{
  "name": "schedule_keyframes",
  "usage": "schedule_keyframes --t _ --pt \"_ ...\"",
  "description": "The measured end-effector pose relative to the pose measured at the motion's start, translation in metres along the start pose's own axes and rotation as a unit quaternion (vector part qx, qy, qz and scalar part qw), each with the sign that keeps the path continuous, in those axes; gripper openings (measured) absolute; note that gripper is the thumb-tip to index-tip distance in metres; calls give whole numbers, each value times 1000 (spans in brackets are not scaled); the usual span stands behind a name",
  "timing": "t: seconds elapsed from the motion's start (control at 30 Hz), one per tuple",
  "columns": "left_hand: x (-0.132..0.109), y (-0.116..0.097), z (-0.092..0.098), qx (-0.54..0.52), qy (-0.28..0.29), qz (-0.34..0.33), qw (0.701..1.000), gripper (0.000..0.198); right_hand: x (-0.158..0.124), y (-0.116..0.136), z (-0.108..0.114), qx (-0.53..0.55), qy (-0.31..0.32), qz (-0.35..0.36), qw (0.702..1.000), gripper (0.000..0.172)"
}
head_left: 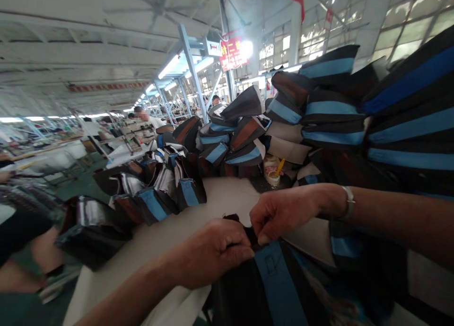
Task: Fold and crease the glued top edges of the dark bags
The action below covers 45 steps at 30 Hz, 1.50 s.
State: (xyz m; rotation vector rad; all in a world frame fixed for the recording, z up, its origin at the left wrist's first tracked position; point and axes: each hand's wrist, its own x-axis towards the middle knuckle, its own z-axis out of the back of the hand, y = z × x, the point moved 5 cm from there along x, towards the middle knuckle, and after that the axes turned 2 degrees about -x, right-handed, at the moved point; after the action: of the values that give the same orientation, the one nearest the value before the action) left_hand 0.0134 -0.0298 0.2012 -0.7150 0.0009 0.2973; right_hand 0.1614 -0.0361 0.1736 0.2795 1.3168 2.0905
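Observation:
A black fabric piece with a light-blue band (280, 288) lies in front of me at the near edge of the white table (227, 198). My left hand (216, 252) is closed on its upper black edge, fingers curled over the cloth. My right hand (280, 212), with a silver bracelet at the wrist, pinches the same edge right beside the left, thumb and fingers pressed together on the fabric. The two hands almost touch.
Stacks of black, brown and blue folded pieces (354, 108) rise along the right and back. More loose pieces (152, 193) are heaped at the left. A small jar with a yellow stick (273, 171) stands at the back. Another person (144, 115) sits far off.

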Motion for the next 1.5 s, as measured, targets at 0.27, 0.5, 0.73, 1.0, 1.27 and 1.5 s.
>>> schedule_keyframes --t 0.27,0.5,0.73,1.0,1.27,1.5 --pt "-35 18 20 -40 -74 -44 995 22 30 36 -5 -303 -220 -36 926 6" --pt "-86 51 -10 -91 -74 119 986 35 89 5 -59 -208 -180 -6 961 6" --pt "-89 62 -50 -367 -143 191 899 59 89 5 -70 7 3 77 997 37" --pt "-83 56 -56 -367 -126 222 895 50 60 -17 -53 20 -22 101 994 31" --pt "-65 48 -63 -354 -168 213 895 33 55 -22 -54 102 -20 94 990 37" --pt "-61 46 -64 -365 -217 221 878 20 53 -22 -52 97 -34 87 991 39"
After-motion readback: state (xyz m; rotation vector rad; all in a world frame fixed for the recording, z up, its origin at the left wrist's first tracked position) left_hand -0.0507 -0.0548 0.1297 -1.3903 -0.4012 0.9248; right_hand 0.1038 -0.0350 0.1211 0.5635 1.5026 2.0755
